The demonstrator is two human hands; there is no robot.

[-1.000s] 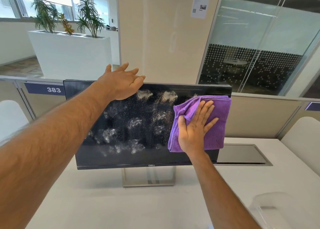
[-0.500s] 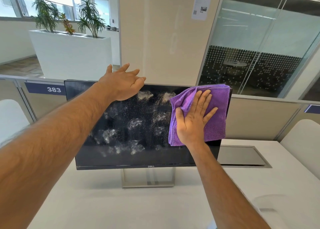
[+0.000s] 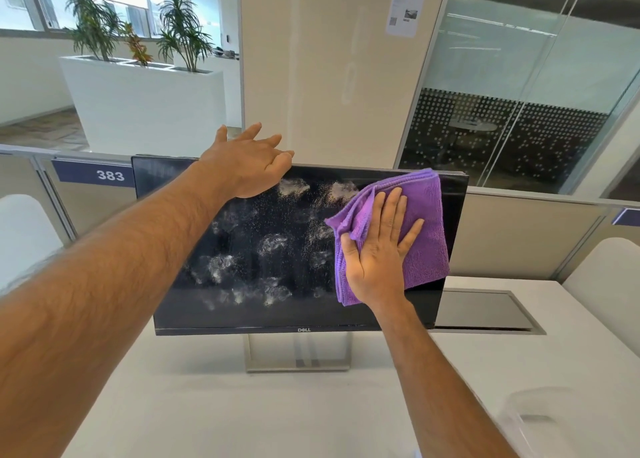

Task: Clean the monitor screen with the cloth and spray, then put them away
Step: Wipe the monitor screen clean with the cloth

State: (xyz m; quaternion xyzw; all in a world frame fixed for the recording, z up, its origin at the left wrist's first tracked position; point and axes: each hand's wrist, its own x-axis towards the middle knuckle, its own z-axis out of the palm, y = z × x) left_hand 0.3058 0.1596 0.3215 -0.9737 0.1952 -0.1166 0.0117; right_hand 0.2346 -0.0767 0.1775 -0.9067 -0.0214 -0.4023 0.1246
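A black Dell monitor [image 3: 263, 312] stands on a white desk, its dark screen speckled with white spray patches [image 3: 273, 244] across the middle. My left hand [image 3: 247, 164] reaches over the monitor's top edge, fingers curled onto it. The right hand [image 3: 377, 249] lies flat, fingers spread, pressing a folded purple cloth [image 3: 427, 235] against the right part of the screen, near the top right corner. No spray bottle is in view.
The monitor's metal stand [image 3: 298, 364] sits on the white desk [image 3: 242, 419]. A dark cable hatch [image 3: 485, 310] lies behind at the right. A clear plastic container [image 3: 543, 419] shows at the bottom right. White chairs flank the desk, with low partitions behind.
My right hand has slid the purple cloth up the screen to the top right edge, then slightly left. The left hand has stayed on the monitor's top edge.
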